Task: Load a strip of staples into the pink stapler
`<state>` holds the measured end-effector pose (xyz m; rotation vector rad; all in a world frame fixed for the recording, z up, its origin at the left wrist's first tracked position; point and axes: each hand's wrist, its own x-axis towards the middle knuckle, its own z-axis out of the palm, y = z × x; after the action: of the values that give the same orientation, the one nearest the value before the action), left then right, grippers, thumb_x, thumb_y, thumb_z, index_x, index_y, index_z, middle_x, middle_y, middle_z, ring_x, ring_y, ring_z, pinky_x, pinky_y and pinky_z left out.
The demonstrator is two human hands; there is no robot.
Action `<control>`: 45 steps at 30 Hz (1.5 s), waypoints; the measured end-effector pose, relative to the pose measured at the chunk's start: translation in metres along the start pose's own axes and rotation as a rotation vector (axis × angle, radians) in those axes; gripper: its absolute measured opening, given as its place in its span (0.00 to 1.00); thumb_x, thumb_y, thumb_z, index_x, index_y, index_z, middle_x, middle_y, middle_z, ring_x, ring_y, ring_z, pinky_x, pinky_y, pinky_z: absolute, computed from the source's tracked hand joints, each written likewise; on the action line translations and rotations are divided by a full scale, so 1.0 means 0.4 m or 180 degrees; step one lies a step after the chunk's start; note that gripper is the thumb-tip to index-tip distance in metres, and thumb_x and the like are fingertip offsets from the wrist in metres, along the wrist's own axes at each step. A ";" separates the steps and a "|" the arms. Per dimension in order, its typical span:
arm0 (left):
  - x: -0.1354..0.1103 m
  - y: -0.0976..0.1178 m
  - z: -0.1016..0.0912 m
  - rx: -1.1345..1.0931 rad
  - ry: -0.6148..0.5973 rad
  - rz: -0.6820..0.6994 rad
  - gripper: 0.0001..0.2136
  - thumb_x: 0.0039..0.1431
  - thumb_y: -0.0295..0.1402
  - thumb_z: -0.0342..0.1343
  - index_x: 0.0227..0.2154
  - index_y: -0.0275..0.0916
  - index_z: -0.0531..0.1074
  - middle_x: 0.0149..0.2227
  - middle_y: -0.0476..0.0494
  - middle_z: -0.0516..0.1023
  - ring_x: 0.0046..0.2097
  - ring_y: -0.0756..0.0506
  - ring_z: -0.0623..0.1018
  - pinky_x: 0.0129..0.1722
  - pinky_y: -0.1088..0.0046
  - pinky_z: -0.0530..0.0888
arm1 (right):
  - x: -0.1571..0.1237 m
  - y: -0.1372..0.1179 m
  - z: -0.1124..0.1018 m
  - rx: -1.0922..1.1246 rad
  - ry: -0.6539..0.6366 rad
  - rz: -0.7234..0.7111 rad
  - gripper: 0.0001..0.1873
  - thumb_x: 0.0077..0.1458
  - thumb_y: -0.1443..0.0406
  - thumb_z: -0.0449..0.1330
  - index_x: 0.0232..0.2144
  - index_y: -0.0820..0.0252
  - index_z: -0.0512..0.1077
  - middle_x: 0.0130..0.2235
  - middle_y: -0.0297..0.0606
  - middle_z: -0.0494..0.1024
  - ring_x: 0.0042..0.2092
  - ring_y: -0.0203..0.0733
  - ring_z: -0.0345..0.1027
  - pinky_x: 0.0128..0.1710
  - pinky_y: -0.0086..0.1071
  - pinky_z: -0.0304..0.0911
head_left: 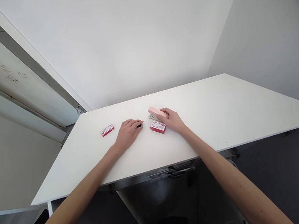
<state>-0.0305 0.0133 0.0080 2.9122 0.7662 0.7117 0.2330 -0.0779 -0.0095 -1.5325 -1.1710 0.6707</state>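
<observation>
1. At the far left, a pale panel (23, 74) marked with brownish patches was seen, and a small tangle of wires (80, 110) was placed by the far left corner of the white table (80, 160).
2. On the left part of the tabletop, a flat red-and-white box (107, 130) was laid at a slant, with its printed label turned upward; it was separated from the nearest hand by a strip of bare surface.
3. Just to its right, the left hand (127, 132) was rested on the table, palm down, with the fingers bent. A small black object (139, 125) was partly covered by the fingertips; whether it was gripped or merely touched could not be told.
4. Farther right, and well apart from the left hand's wrist, a thicker red-and-white box (158, 127) was set flat, with its label upward and its red side turned toward the person.
5. Just behind that box, a pink stapler (154, 110) was held above its cream base, which was partly hidden.
6. The stapler's right end was clasped by the right hand (174, 120), with the thumb laid along the near side and the fingers curled over the far side. The two hands were kept apart.
7. Nearer the front edge at right, a dark speck (226, 143) was seen.
</observation>
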 end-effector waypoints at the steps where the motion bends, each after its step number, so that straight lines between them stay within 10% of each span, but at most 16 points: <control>1: -0.001 -0.006 -0.003 0.0009 0.0001 -0.0005 0.14 0.77 0.38 0.51 0.57 0.46 0.77 0.55 0.43 0.84 0.57 0.39 0.79 0.60 0.53 0.72 | 0.000 -0.001 -0.001 0.0003 0.0001 0.0010 0.20 0.61 0.52 0.65 0.51 0.54 0.77 0.54 0.40 0.84 0.53 0.50 0.78 0.51 0.42 0.73; 7: -0.116 -0.097 -0.081 0.0382 0.0412 -0.0184 0.11 0.74 0.39 0.56 0.50 0.45 0.81 0.47 0.42 0.86 0.52 0.38 0.79 0.58 0.53 0.73 | 0.001 -0.002 -0.003 -0.0024 -0.0031 0.0027 0.20 0.62 0.53 0.64 0.52 0.54 0.76 0.54 0.40 0.84 0.53 0.51 0.78 0.49 0.42 0.73; 15: -0.235 -0.167 -0.166 0.1078 0.0735 -0.0335 0.14 0.71 0.35 0.59 0.57 0.46 0.78 0.62 0.34 0.77 0.66 0.29 0.68 0.64 0.41 0.67 | -0.003 0.004 -0.004 0.0005 -0.0036 0.0059 0.20 0.62 0.52 0.64 0.52 0.54 0.76 0.53 0.41 0.84 0.51 0.51 0.78 0.48 0.41 0.73; 26: -0.022 0.114 0.016 -0.0075 0.0150 0.0637 0.22 0.75 0.37 0.55 0.68 0.46 0.64 0.68 0.37 0.71 0.71 0.37 0.67 0.69 0.49 0.68 | -0.006 -0.001 -0.007 0.0047 -0.0019 -0.0078 0.20 0.62 0.51 0.64 0.50 0.55 0.77 0.54 0.41 0.84 0.53 0.49 0.78 0.51 0.41 0.72; 34: 0.112 0.107 0.013 -0.0575 -0.1049 0.0689 0.18 0.74 0.42 0.55 0.62 0.47 0.72 0.61 0.39 0.79 0.64 0.35 0.75 0.65 0.49 0.69 | -0.006 0.000 -0.013 0.0092 -0.0047 -0.0094 0.20 0.61 0.52 0.65 0.51 0.54 0.77 0.55 0.41 0.84 0.55 0.50 0.77 0.54 0.42 0.71; 45: -0.168 -0.047 -0.148 -0.0033 -0.0197 -0.1018 0.21 0.69 0.53 0.58 0.55 0.45 0.76 0.57 0.38 0.81 0.60 0.32 0.77 0.60 0.50 0.74 | -0.006 0.008 -0.013 -0.0008 -0.0090 0.0024 0.22 0.61 0.51 0.63 0.53 0.54 0.77 0.55 0.41 0.83 0.52 0.50 0.76 0.43 0.38 0.71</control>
<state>-0.1172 -0.0063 0.0296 2.6918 1.1783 0.5871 0.2379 -0.0820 -0.0115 -1.5347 -1.1881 0.6984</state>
